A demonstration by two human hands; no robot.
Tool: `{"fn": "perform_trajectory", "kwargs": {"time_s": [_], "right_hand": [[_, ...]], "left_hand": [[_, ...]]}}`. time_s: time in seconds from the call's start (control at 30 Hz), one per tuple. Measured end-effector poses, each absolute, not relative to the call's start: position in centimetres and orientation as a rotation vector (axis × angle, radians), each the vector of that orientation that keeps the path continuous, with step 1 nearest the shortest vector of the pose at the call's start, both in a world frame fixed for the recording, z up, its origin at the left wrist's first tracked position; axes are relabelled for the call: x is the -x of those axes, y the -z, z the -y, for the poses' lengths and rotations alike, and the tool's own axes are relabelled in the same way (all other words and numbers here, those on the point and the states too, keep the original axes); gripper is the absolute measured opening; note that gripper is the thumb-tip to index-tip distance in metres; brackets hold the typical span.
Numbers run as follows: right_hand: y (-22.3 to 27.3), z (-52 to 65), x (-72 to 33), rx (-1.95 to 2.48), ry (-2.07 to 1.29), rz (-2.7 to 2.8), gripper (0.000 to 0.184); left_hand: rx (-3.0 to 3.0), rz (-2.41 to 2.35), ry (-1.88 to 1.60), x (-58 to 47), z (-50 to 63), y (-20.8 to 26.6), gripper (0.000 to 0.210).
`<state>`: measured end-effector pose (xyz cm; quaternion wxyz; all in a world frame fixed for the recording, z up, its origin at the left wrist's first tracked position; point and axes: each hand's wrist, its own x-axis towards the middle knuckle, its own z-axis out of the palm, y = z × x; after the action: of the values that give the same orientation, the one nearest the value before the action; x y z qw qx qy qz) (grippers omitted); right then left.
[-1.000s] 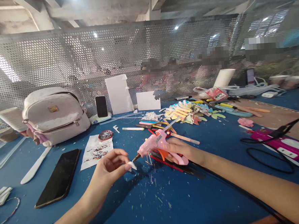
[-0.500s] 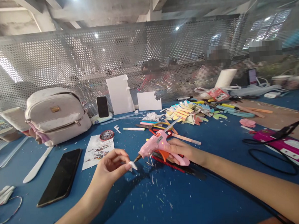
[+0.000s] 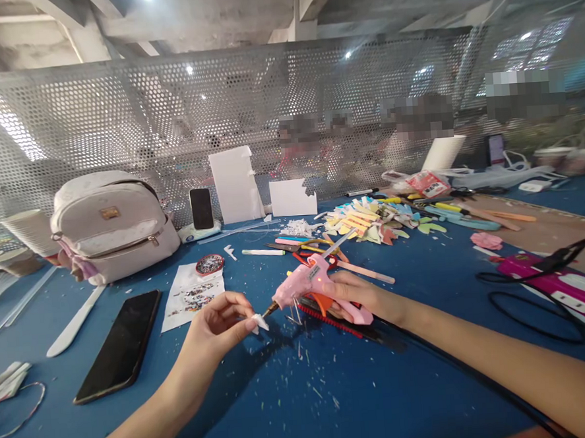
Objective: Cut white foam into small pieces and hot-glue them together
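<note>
Between the thumb and fingers of my left hand [image 3: 226, 325] is a small white piece [image 3: 260, 322], perhaps foam or paper; its kind is unclear. My right hand [image 3: 351, 296] wraps round the handle of a pink hot glue gun [image 3: 301, 281] with an orange trigger. Its nozzle points left and lies at or very near the white piece; I cannot tell whether they touch. A glue stick [image 3: 341, 242] juts from the gun's back end. Under the gun are a red-edged dark item [image 3: 336, 321], partly hidden, and scissors [image 3: 318, 245] just behind it.
A black phone [image 3: 119, 345] lies left of my left hand, near a sheet with beads [image 3: 178, 295]. A pale backpack [image 3: 109, 223] stands behind. Cut paper pieces [image 3: 366, 218] are heaped at the back. A magenta power strip [image 3: 557, 285] with black cable sits at right.
Almost nothing differs. The glue gun's nozzle stays by the white piece, and both hands keep their holds. The whole view has shifted very slightly.
</note>
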<state>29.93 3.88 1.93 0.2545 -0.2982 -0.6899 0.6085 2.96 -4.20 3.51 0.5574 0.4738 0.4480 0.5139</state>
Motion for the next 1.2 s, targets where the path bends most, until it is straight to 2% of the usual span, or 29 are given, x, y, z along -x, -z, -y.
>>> {"fn": "perform_trajectory", "kwargs": {"time_s": [1.2], "right_hand": [[-2.71, -3.62, -29.78, 0.805, -1.639, 1.900, 0.057]], "left_hand": [[-1.101, -1.061, -1.278, -2.47, 3.91, -3.08, 0.028]]}}
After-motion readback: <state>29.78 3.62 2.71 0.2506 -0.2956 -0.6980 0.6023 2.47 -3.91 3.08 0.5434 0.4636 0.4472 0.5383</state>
